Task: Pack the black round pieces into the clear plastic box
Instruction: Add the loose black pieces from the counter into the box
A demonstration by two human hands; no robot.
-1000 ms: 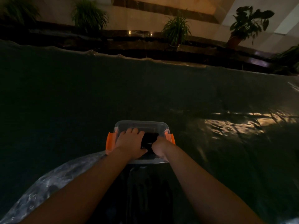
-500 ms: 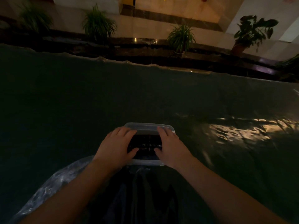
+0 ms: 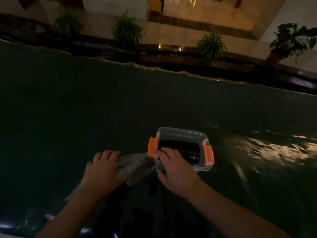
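Observation:
A clear plastic box (image 3: 204,166) with orange side latches (image 3: 151,149) sits on the dark table. Rows of black round pieces (image 3: 187,149) stand on edge inside it. My right hand (image 3: 175,170) lies over the box's near left corner, fingertips resting on the black pieces, thumb at the near wall. My left hand (image 3: 103,170) is to the left of the box, palm down with fingers spread, resting on a crumpled clear plastic bag (image 3: 135,166). The scene is dim, so I cannot tell whether the right hand grips a piece.
The dark green table cover (image 3: 85,109) stretches wide on all sides, its far edge wavy. Beyond it run a dark ledge and several potted plants (image 3: 127,30). Light reflections gleam on the cover at the right (image 3: 274,148). Dark plastic lies near my body.
My left hand has left the box and moved left onto the clear bag. The right hand stays on the pieces at the box's near left corner. The orange latches are visible again.

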